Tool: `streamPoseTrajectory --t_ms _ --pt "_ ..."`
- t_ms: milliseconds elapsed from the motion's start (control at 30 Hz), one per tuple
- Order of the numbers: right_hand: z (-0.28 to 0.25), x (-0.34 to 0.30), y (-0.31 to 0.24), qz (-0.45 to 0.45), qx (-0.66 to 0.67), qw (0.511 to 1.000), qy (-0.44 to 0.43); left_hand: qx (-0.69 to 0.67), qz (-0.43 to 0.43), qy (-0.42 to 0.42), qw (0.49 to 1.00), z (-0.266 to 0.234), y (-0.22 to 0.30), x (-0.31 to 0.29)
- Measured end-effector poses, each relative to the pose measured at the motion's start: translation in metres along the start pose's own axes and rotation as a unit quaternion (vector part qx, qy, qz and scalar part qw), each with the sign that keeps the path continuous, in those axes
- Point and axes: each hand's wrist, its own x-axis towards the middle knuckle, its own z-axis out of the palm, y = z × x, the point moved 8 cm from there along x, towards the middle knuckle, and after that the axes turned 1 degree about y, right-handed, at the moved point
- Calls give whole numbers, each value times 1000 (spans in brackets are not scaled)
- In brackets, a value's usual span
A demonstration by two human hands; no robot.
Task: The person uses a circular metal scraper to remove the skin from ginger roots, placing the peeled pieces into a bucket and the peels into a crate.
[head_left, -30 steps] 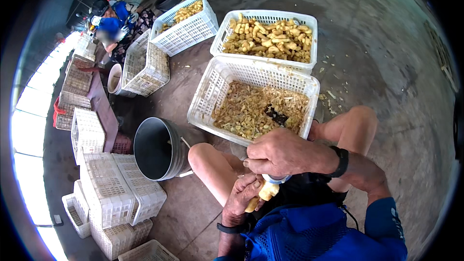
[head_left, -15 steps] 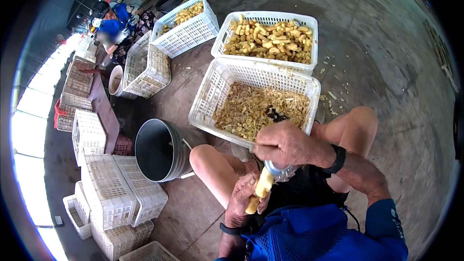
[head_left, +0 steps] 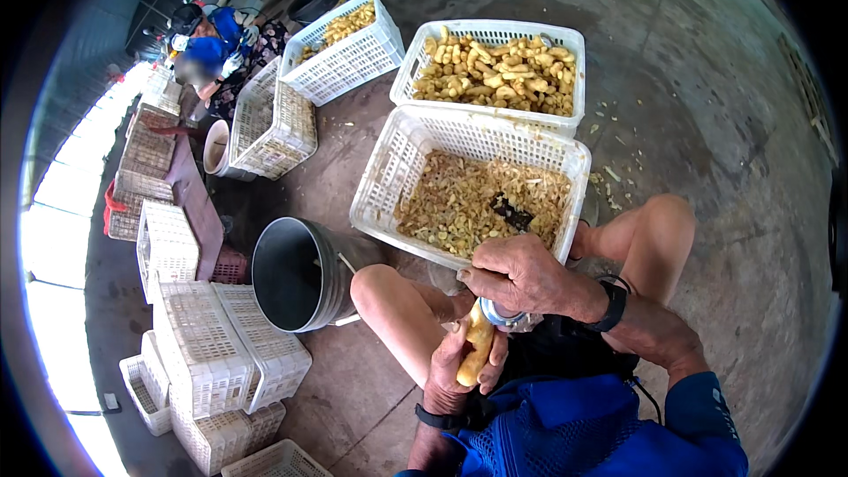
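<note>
My left hand [head_left: 446,362] is closed round a knobbly yellow ginger root [head_left: 478,352], held at a slant above my lap. My right hand [head_left: 528,274] curls over a silver metal thing with a round rim [head_left: 502,313], like a small can. Its rim sits against the upper end of the root, and part of it is hidden under my fingers. Just beyond my hands stands a white slotted crate [head_left: 375,203], its bottom covered with peel scraps [head_left: 468,203] and a dark piece [head_left: 511,212]. A second white crate [head_left: 579,79] behind it is heaped with ginger roots [head_left: 499,72].
A black bucket [head_left: 334,287] stands by my left knee. Stacked white crates [head_left: 203,353] rise at the left, near a narrow bench [head_left: 193,212]. Another person [head_left: 212,49] sits at the far left beside a crate of ginger [head_left: 344,62]. Scraps lie on the floor [head_left: 614,172].
The ginger root has turned in my left hand and shows a longer, unbroken side. My right hand has shifted slightly, uncovering more of the dark piece in the scraps.
</note>
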Motion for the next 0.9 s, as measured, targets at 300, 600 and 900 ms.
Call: streamPoseTrajectory --t_ms 300,600,900 --pt "-34 10 9 10 -38 998 43 -110 -26 -56 992 11 -3 -1" --pt "-41 7 31 100 -60 990 76 -101 -37 -76 991 6 -9 -9" --pt "-22 -2 12 91 14 995 42 54 27 -3 998 13 5 5"
